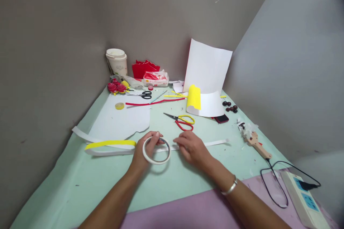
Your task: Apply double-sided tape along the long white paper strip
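My left hand [143, 151] is closed on a roll of white tape [156, 161], the thumb passing through its ring. Beside that hand lies the looped end of a long paper strip [110, 143], yellow on one face and white on the other; the strip runs on behind both hands to the right. My right hand [191, 147] hovers over the white stretch of strip, its fingertips pinched together just right of the roll. What the pinch holds is too small to tell. Past the right hand lie scissors [178, 118] with one yellow and one red handle.
White paper [123, 118] covers the left side, with a small yellow tape roll [119, 106], a red strip [153, 103] and black scissors [145, 95]. Curled card [206, 68] stands behind. At right are a hot glue gun [254, 141], its cord and a power strip [303, 196].
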### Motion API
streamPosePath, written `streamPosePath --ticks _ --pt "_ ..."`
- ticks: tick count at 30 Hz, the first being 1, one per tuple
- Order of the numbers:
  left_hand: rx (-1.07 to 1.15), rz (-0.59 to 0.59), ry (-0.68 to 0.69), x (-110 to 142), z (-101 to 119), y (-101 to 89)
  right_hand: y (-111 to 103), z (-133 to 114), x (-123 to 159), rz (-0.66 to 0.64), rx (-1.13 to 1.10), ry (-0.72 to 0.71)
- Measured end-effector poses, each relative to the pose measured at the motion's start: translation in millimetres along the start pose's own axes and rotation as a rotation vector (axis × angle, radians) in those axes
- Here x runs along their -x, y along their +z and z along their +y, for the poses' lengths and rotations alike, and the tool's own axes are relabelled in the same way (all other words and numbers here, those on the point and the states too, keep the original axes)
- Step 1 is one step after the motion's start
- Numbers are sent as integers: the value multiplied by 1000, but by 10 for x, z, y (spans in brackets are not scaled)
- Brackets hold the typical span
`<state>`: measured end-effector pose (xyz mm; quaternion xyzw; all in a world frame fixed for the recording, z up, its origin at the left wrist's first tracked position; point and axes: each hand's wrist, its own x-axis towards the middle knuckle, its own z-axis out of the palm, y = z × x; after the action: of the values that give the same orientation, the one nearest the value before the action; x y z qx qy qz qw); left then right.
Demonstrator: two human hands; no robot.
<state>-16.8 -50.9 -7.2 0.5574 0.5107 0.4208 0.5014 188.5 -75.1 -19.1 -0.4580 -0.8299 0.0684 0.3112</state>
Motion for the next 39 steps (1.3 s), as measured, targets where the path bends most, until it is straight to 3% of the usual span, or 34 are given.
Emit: streamPosePath --ticks 3,7,15,18,22,30,39 --pt "9 28 -1 9 6 5 125 -115 246 -15 4 -6" --pt "85 61 -11 1 -38 -5 210 -125 297 19 20 6" --pt "668 141 -107 -116 -68 -33 174 -131 284 6 42 -16" --pt "787 167 -122 -156 -76 -42 190 -144 278 -20 93 -28" --pt "808 184 -115 -169 -96 -51 204 -158 267 -32 123 -32" --pt "775 161 -97 -141 -83 -42 218 -219 222 -175 281 -123" --pt "784 161 -85 -172 -127 -42 271 -253 208 -220 313 -66"
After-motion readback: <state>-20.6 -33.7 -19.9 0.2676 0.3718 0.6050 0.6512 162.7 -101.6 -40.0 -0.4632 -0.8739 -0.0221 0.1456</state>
